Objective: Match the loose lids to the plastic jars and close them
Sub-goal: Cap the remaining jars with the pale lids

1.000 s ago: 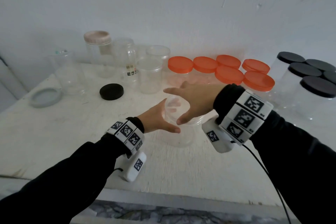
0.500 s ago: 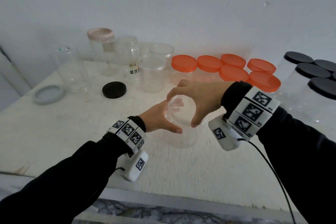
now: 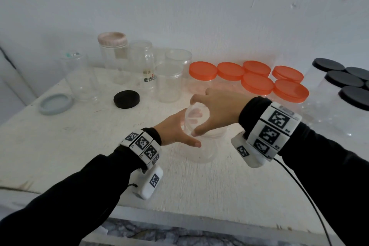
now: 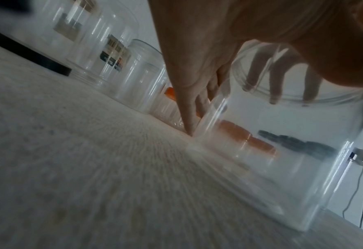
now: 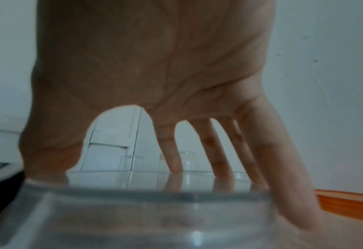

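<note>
A clear plastic jar (image 3: pixel 203 152) stands upright mid-table. My left hand (image 3: pixel 175 132) grips its left side, thumb in front and fingers behind; in the left wrist view the jar (image 4: pixel 282 160) fills the right half with my fingers (image 4: pixel 187 101) along its far wall. My right hand (image 3: pixel 217 110) comes down from above and grips a clear lid (image 3: pixel 197 115) at the jar's mouth, thumb near, fingertips on the far rim. In the right wrist view the right hand (image 5: pixel 155 67) arches over the lid (image 5: pixel 155 198). Whether the lid sits flat I cannot tell.
A loose black lid (image 3: pixel 126 99) and a grey-blue lid (image 3: pixel 55 104) lie at the left. Open clear jars (image 3: pixel 168 84) and a pink-lidded jar (image 3: pixel 112 46) stand behind. Orange-lidded jars (image 3: pixel 257 84) and black-lidded jars (image 3: pixel 353 96) fill the back right.
My right hand, spread over the jar's mouth a second ago, has curled its fingers and thumb down round the clear lid. The left hand stays on the jar.
</note>
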`<act>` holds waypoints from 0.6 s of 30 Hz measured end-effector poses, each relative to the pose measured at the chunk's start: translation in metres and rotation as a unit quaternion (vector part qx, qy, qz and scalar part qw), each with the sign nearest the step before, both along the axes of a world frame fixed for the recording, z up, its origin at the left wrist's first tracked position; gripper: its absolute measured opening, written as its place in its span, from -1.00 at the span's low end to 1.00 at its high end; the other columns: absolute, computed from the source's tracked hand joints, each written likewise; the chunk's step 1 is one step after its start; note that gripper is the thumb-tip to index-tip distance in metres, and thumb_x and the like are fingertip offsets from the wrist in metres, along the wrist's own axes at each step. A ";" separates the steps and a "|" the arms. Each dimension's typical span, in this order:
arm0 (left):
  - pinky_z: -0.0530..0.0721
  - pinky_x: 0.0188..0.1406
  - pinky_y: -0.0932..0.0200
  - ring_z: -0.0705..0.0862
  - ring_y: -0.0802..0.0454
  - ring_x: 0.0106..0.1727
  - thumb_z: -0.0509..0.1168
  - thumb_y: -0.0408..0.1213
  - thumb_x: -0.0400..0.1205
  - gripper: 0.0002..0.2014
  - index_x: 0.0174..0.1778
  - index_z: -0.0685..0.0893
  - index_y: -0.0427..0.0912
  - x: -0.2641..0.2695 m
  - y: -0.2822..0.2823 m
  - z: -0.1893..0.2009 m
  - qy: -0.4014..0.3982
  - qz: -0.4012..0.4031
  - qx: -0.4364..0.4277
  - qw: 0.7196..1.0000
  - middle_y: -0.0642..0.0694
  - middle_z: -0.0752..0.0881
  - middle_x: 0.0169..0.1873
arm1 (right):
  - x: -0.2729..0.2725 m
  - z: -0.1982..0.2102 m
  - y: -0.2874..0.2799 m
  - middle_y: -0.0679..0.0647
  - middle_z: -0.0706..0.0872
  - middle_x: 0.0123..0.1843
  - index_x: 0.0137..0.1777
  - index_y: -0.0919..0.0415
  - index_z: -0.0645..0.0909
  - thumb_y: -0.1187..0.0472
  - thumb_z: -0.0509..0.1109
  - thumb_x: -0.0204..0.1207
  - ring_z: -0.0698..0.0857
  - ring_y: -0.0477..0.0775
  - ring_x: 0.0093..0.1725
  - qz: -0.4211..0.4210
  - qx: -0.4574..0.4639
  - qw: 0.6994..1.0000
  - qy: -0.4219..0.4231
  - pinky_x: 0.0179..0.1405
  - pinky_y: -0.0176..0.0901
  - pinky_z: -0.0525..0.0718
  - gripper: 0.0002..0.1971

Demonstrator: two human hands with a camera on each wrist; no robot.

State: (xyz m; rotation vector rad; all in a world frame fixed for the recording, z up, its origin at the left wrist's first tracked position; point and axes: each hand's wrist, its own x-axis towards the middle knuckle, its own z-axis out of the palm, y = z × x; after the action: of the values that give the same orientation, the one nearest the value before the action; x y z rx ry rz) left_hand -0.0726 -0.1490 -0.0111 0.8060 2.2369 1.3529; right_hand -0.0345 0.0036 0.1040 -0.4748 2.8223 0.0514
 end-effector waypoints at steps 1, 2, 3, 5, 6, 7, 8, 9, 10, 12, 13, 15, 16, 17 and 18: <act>0.45 0.44 0.01 0.47 0.21 0.40 0.59 0.08 0.11 0.06 0.54 0.26 0.02 0.000 0.000 0.000 -0.003 0.001 0.002 1.000 0.13 0.51 0.39 | 0.001 -0.001 -0.001 0.02 0.48 0.17 0.48 -0.11 0.26 -0.39 0.42 0.23 0.49 0.05 0.06 -0.002 0.008 1.000 0.014 -0.09 -0.11 0.45 -0.16; 0.45 0.44 0.02 0.47 0.21 0.41 0.59 0.07 0.11 0.07 0.54 0.26 0.02 0.000 0.000 0.000 -0.005 0.002 0.004 1.000 0.13 0.51 0.39 | 0.001 -0.002 -0.001 0.05 0.51 0.21 0.49 -0.09 0.26 -0.41 0.40 0.24 0.50 0.07 0.08 -0.002 0.017 1.000 0.022 -0.09 -0.10 0.46 -0.15; 0.45 0.44 0.03 0.47 0.20 0.41 0.60 0.06 0.11 0.07 0.54 0.26 0.02 0.001 0.000 0.000 -0.005 0.003 0.005 1.000 0.12 0.51 0.39 | 0.001 -0.002 0.000 0.08 0.51 0.27 0.52 -0.09 0.23 -0.42 0.38 0.25 0.52 0.09 0.14 0.001 0.027 0.999 0.019 -0.03 -0.08 0.48 -0.13; 0.43 0.44 0.05 0.46 0.22 0.39 0.62 0.00 0.14 0.05 0.54 0.26 -0.01 0.000 0.001 0.000 -0.001 0.003 0.001 1.000 0.12 0.51 0.38 | -0.001 0.000 0.002 0.06 0.38 0.44 0.58 -0.19 0.07 -0.38 0.41 0.26 0.47 0.14 0.34 0.012 0.037 0.999 -0.033 0.20 0.01 0.49 -0.07; 0.42 0.44 0.09 0.46 0.25 0.39 0.63 -0.03 0.16 0.03 0.54 0.27 -0.02 0.001 0.001 0.000 0.003 0.004 -0.003 1.000 0.13 0.50 0.38 | -0.001 0.003 0.003 0.01 0.29 0.50 0.59 -0.26 0.00 -0.32 0.47 0.26 0.41 0.13 0.41 0.023 0.033 0.997 -0.068 0.31 0.06 0.46 -0.04; 0.41 0.43 0.15 0.45 0.27 0.38 0.62 -0.03 0.16 0.02 0.53 0.27 -0.02 0.001 0.001 0.001 0.006 0.003 -0.007 1.000 0.15 0.50 0.36 | -0.001 0.006 0.004 -0.04 0.24 0.52 0.58 -0.31 -0.02 -0.23 0.52 0.26 0.38 0.11 0.45 0.038 0.029 0.994 -0.095 0.36 0.10 0.44 -0.03; 0.41 0.39 0.24 0.44 0.30 0.37 0.61 0.01 0.14 0.03 0.52 0.28 0.00 0.001 0.001 0.001 0.007 0.001 -0.007 1.000 0.18 0.49 0.35 | -0.002 0.008 0.004 -0.07 0.22 0.52 0.57 -0.34 0.01 -0.15 0.56 0.26 0.38 0.09 0.45 0.051 0.026 0.993 -0.106 0.37 0.11 0.44 -0.03; 0.40 0.34 0.34 0.44 0.34 0.35 0.59 0.05 0.12 0.03 0.52 0.26 0.02 0.002 0.001 0.002 0.006 -0.001 -0.006 1.000 0.21 0.49 0.33 | -0.002 0.008 0.004 -0.07 0.24 0.49 0.55 -0.35 0.06 -0.08 0.59 0.25 0.39 0.08 0.41 0.058 0.024 0.992 -0.105 0.35 0.10 0.47 -0.04; 0.40 0.30 0.40 0.43 0.38 0.34 0.59 0.05 0.12 0.04 0.52 0.25 0.02 0.002 0.001 0.003 0.005 -0.003 -0.004 1.000 0.22 0.48 0.33 | -0.003 0.007 0.004 -0.07 0.26 0.45 0.53 -0.34 0.11 -0.03 0.60 0.25 0.42 0.07 0.36 0.060 0.017 0.993 -0.099 0.32 0.07 0.50 -0.07; 0.38 0.29 0.39 0.43 0.39 0.34 0.63 -0.08 0.19 0.04 0.55 0.22 -0.02 0.001 0.001 0.002 0.001 -0.003 0.001 1.000 0.17 0.47 0.36 | -0.004 0.006 0.004 -0.07 0.30 0.38 0.49 -0.31 0.19 0.01 0.62 0.22 0.44 0.04 0.29 0.064 0.002 0.994 -0.090 0.27 0.01 0.53 -0.11; 0.37 0.30 0.36 0.44 0.39 0.33 0.63 -0.13 0.22 0.03 0.56 0.20 -0.04 0.001 0.001 0.002 -0.001 -0.003 0.004 1.000 0.15 0.46 0.38 | -0.004 0.006 0.004 -0.08 0.30 0.37 0.48 -0.30 0.21 0.03 0.62 0.22 0.44 0.03 0.28 0.068 -0.003 0.994 -0.089 0.26 0.00 0.53 -0.12; 0.39 0.31 0.36 0.43 0.39 0.34 0.62 -0.07 0.18 0.07 0.57 0.18 -0.01 0.000 0.000 0.002 -0.005 -0.006 0.007 1.000 0.16 0.45 0.38 | -0.004 0.006 0.005 -0.11 0.29 0.38 0.46 -0.29 0.24 0.07 0.63 0.20 0.43 0.03 0.30 0.078 -0.012 0.992 -0.095 0.28 0.03 0.52 -0.13; 0.39 0.31 0.38 0.43 0.39 0.36 0.61 0.00 0.15 0.08 0.56 0.18 0.02 0.000 0.000 0.002 -0.007 -0.008 0.007 1.000 0.18 0.45 0.37 | -0.004 0.006 0.006 -0.12 0.28 0.39 0.46 -0.29 0.25 0.09 0.63 0.20 0.42 0.03 0.32 0.082 -0.016 0.992 -0.097 0.29 0.05 0.51 -0.13; 0.39 0.31 0.41 0.42 0.41 0.36 0.59 0.04 0.13 0.09 0.56 0.18 0.04 0.001 0.000 0.002 -0.008 -0.008 0.005 1.000 0.20 0.45 0.36 | -0.004 0.005 0.007 -0.13 0.28 0.39 0.46 -0.29 0.25 0.09 0.63 0.20 0.41 0.03 0.33 0.084 -0.019 0.992 -0.097 0.29 0.05 0.50 -0.14; 0.39 0.29 0.44 0.41 0.44 0.36 0.59 0.03 0.13 0.08 0.55 0.19 0.05 0.001 0.000 0.002 -0.009 -0.008 0.003 1.000 0.23 0.45 0.34 | -0.004 0.005 0.007 -0.13 0.28 0.39 0.45 -0.31 0.26 0.08 0.63 0.20 0.41 0.03 0.32 0.083 -0.023 0.992 -0.095 0.28 0.04 0.50 -0.14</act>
State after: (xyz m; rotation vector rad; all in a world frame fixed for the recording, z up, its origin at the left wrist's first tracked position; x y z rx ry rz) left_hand -0.0716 -0.1493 -0.0091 0.8090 2.2093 1.3556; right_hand -0.0389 0.0108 0.1090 -0.6854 2.5975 -0.0257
